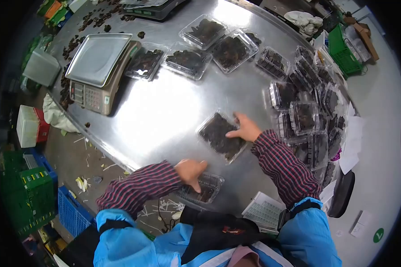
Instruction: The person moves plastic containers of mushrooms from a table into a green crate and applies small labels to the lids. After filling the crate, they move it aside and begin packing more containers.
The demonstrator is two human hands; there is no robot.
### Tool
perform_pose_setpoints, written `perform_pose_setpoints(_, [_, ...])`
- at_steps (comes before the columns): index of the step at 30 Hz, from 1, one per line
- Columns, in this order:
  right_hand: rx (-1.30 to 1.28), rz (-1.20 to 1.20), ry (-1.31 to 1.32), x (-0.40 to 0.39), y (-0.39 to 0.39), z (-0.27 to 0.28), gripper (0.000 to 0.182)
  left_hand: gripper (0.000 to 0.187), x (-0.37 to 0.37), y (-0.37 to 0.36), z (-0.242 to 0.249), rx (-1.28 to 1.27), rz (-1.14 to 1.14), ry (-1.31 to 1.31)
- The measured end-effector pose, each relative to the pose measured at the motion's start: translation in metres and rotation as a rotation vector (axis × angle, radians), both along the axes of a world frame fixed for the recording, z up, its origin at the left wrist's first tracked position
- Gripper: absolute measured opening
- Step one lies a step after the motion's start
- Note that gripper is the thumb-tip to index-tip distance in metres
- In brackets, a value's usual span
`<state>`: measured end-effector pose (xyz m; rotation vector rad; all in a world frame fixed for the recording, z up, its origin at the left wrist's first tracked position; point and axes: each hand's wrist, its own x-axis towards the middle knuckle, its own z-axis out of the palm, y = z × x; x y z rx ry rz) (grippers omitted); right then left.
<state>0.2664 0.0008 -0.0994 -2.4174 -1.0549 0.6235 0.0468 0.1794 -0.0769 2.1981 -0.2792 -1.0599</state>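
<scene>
A clear plastic clamshell box point(218, 135) filled with dark pieces resembling wood ear mushrooms lies on the metal table. My right hand point(247, 127) grips its right side, with the thumb over the box and the index finger along its upper corner. Closer to my body, at the table's near edge, is another clear clamshell box point(211, 189) with dark contents. My left hand point(190, 172) holds its left side, thumb down over the top and index finger pointing out. The undersides of both hands are hidden.
A digital scale point(91, 95) with a metal pan stands at left. Filled boxes point(187, 60) form a row across the back, and many closed ones are piled point(305, 113) at right. Loose dark pieces point(87, 22) lie at far left. A printed sheet point(263, 211) is near my body.
</scene>
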Motion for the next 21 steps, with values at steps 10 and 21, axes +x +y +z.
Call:
perform_pose_setpoints(10, [0.082,-0.315,0.573,0.076,0.017,0.003,0.079,0.068,0.106,0.211,0.023,-0.644,1.053,-0.036])
perform_pose_setpoints(21, [0.808,-0.851,0.567,0.188,0.126,-0.012,0.076,0.059,0.236,0.238,0.060,-0.206,0.596,-0.912])
